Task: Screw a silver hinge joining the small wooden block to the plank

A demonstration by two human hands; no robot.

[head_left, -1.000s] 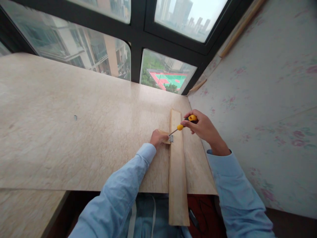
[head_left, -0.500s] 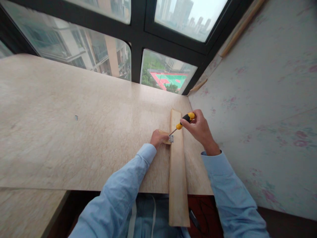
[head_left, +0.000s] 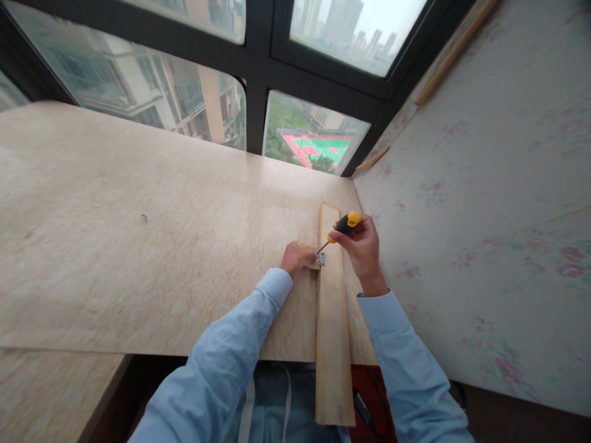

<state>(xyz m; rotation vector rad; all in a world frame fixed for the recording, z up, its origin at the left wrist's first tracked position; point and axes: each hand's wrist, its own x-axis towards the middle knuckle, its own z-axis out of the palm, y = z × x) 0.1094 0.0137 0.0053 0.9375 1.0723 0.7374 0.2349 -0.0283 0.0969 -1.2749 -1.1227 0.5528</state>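
My right hand (head_left: pixel 362 249) is closed around the handle of a yellow and black screwdriver (head_left: pixel 347 223). Its tip slants down to a small metal hinge (head_left: pixel 320 259) at the joint of two wooden pieces. One is a long wooden board (head_left: pixel 333 332), lying lengthwise and jutting past the table's near edge. The other is a short wooden block (head_left: pixel 312 257) butting against the board's left side. My left hand (head_left: pixel 294 258) grips this block, fingers wrapped over it and partly hidden. Any screw under the screwdriver tip is too small to make out.
A small metal piece (head_left: pixel 144 219) lies on the marbled tabletop (head_left: pixel 184 258) to the left. Dark-framed windows (head_left: pixel 258 67) border the far edge. A floral-papered wall (head_left: pixel 484 215) rises close on the right. Below the table edge is a dark object with a cable (head_left: pixel 364 411).
My right hand and forearm have swung left and turned about the screwdriver, whose handle has become more upright. The left hand, block and board stay in place.
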